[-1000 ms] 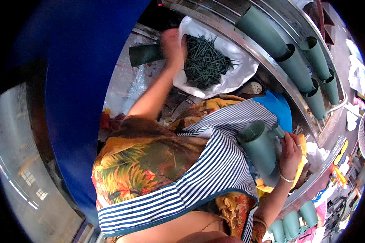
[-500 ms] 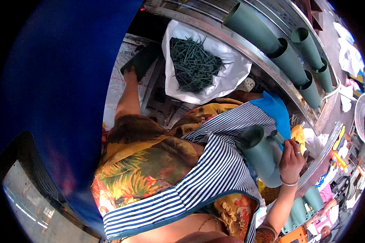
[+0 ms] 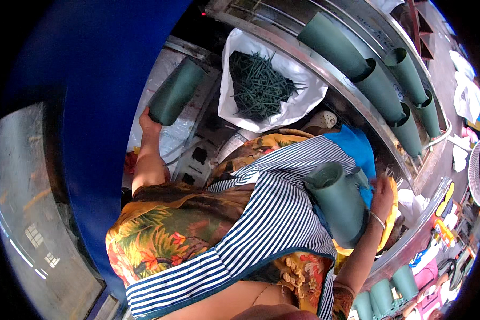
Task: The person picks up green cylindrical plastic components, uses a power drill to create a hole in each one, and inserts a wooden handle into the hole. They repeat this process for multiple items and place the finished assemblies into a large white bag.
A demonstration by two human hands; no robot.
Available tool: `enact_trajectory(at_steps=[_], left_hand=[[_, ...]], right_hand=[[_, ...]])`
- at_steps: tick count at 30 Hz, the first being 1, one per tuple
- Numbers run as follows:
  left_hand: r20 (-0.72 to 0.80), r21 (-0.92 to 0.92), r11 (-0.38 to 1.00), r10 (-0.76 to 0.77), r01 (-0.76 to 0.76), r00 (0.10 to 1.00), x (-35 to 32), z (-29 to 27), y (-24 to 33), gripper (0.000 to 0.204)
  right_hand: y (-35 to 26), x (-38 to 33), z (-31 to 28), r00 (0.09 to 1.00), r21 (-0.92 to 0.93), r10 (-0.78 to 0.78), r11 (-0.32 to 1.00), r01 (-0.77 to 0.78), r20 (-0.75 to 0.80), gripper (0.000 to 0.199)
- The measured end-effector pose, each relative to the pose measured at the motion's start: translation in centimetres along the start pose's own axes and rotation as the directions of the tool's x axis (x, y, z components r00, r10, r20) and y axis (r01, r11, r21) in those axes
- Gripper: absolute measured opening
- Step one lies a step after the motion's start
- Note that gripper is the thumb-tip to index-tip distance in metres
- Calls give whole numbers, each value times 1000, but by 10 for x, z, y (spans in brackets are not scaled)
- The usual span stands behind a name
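Observation:
To the left, my left hand (image 3: 150, 121) is closed on the lower end of a tall, tapered green plastic pot (image 3: 178, 90), which tilts over a pale plastic-covered surface. A second green pot (image 3: 340, 205) lies slanted in my lap, its round opening facing up and away. Beside its rim a short green piece (image 3: 360, 176) sticks up. My right hand (image 3: 381, 196) is just right of that piece, fingers curled and a little blurred; whatever they hold is hidden. A white sack (image 3: 309, 101) stands ahead of me, holding many thin green plastic sticks (image 3: 261, 85).
Several green pots (image 3: 333, 42) lie nested in rows on a metal rack (image 3: 352, 90) at the far right. A large blue panel (image 3: 101, 106) rises on my left. More pots (image 3: 381, 296) stand at lower right, near another person. Yellow cloth (image 3: 388, 213) hangs beside my right wrist.
My left hand has brought its pot left and nearer, turning it into the light. My right hand has shifted slightly away from the short green piece. My view has swung a little.

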State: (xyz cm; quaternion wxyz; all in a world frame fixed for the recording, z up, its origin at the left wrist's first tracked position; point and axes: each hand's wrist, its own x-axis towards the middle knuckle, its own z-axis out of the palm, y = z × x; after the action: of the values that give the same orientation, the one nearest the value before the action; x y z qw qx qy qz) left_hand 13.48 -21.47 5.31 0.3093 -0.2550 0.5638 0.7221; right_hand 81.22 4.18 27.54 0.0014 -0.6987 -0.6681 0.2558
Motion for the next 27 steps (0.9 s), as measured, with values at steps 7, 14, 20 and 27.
enact_trajectory(at_steps=[7,14,20,27], left_hand=[[481,149,986,-132,67,867,-68,150,-13,38],[618,179,979,-190,99,763,-205,256,-103,39],[669,141,990,-97,3,737,-212,236,-120,40],[641,175,977,-209,125,738,-207,216,-132,38]], right_hand=[[-90,-1,2,929,516,-371,797,313,9,39],[-198,-2,21,557,7,-776,581,814,-297,59],[-192,-3,22,534,-66,-802,568,820,-267,57],[-202,-11,31,670,-18,-739,672,740,-67,66]])
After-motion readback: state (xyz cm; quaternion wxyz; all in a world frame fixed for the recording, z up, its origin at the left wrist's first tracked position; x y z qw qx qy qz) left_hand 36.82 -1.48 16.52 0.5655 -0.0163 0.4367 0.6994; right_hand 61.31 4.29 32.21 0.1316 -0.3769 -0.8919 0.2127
